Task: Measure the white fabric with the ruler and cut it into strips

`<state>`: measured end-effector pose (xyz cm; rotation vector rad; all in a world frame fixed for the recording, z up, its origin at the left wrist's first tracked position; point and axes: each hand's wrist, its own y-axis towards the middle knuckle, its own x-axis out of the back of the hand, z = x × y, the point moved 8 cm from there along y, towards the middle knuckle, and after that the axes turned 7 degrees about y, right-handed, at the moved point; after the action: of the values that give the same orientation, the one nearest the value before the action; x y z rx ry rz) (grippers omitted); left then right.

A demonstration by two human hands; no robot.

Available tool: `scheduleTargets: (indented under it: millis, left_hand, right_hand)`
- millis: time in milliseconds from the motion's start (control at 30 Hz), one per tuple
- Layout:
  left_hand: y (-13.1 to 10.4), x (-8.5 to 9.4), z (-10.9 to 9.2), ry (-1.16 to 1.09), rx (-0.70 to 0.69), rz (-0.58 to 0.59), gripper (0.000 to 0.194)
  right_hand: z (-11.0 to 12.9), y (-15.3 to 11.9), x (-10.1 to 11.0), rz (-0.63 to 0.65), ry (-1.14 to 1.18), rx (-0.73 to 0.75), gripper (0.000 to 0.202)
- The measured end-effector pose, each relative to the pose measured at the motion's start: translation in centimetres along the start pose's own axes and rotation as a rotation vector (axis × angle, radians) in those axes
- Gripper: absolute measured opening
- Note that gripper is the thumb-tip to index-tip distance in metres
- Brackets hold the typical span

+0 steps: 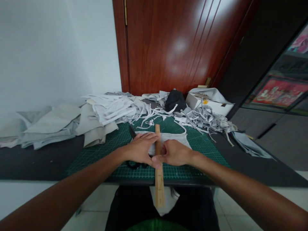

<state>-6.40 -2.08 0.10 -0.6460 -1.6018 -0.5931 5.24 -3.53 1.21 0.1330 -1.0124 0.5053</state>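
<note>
A wooden ruler (159, 183) lies lengthwise across a piece of light grey fabric (178, 138) with a white cord, and its near end juts past the table edge. My left hand (142, 149) rests flat on the ruler and fabric, thumb and fingers spread. Against the ruler's right side, my right hand (175, 152) is closed with curled fingers; whatever it pinches is hidden. Black-handled scissors (132, 165) lie partly covered beneath my left hand. Under everything is a green cutting mat (202, 160).
Stacks of grey and white fabric (53, 123) line the left and back. A black cloth bundle (175, 100), a white box (209, 104) and tangled grey cords (209, 119) sit at back right. Folded cloth (250, 146) lies at the right. Another cloth piece hangs below the table edge.
</note>
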Motion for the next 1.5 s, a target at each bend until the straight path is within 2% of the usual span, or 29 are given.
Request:
scheduleTargets:
  millis: [67,167,300,367,467,600,733,933,1167,1333,1500]
  left_hand:
    - [0.0,0.1,-0.1,0.002,0.003,0.0,0.125]
    - [0.1,0.2,-0.3,0.002,0.001,0.016,0.122]
    - [0.2,0.2,-0.2,0.002,0.011,0.039,0.126]
    - [0.3,0.1,-0.1,-0.001,0.009,0.046,0.129]
    - [0.4,0.1,0.1,0.008,0.004,0.049,0.13]
    - [0.7,0.2,0.1,0.027,-0.004,0.052,0.134]
    - [1.1,0.5,-0.1,0.049,-0.041,0.06,0.13]
    - [1.6,0.8,-0.2,0.062,-0.067,0.08,0.117]
    - [1.9,1.2,-0.7,0.05,-0.096,0.171,0.111]
    - [2.3,1.5,-0.7,-0.019,-0.125,0.153,0.099]
    - [2.2,1.0,-0.2,-0.064,-0.115,0.168,0.096]
  right_hand:
    - [0.2,0.1,-0.8,0.028,-0.039,-0.012,0.054]
    - [-0.4,0.1,-0.5,-0.02,-0.057,-0.017,0.044]
    - [-1.9,-0.7,1.7,-0.124,-0.113,0.042,0.017]
    - [-3.3,-1.4,3.2,-0.15,-0.156,0.06,0.017]
    - [-6.5,-2.2,5.0,-0.14,-0.175,0.063,0.045]
    - [-10.4,-3.1,5.8,-0.04,-0.137,0.09,0.095]
    - [-12.1,-3.8,6.1,0.007,-0.151,0.081,0.128]
    - [-12.0,-3.4,6.1,0.113,-0.22,0.036,0.146]
    - [-11.5,-2.7,6.2,0.235,-0.292,-0.063,0.155]
    - [-11.5,-2.4,6.2,0.231,-0.303,-0.084,0.166]
    - [-11.6,-2.3,6.0,0.238,-0.304,-0.051,0.165]
